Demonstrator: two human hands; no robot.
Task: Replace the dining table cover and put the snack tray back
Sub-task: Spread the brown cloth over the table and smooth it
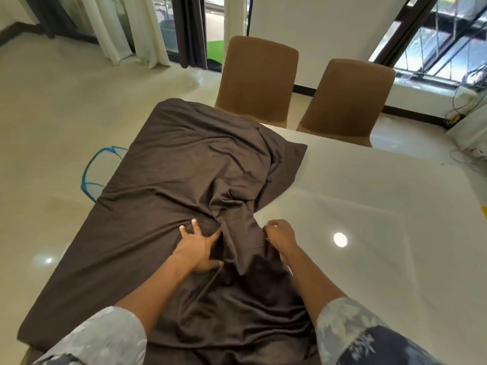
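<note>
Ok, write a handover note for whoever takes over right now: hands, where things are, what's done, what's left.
Hands: the left hand presses flat on the brown cloth, fingers spread; the right hand pinches a fold of it.
Things: the cloth lies bunched over the left part of the table; the right part is bare. The snack tray is not in view.
Done: cloth is on the table.
Left: spread it over the bare side, smooth the folds, then bring back the tray.

Dark brown cover (163,180) rumpled, half-spread over left part of white table (369,196).
</note>
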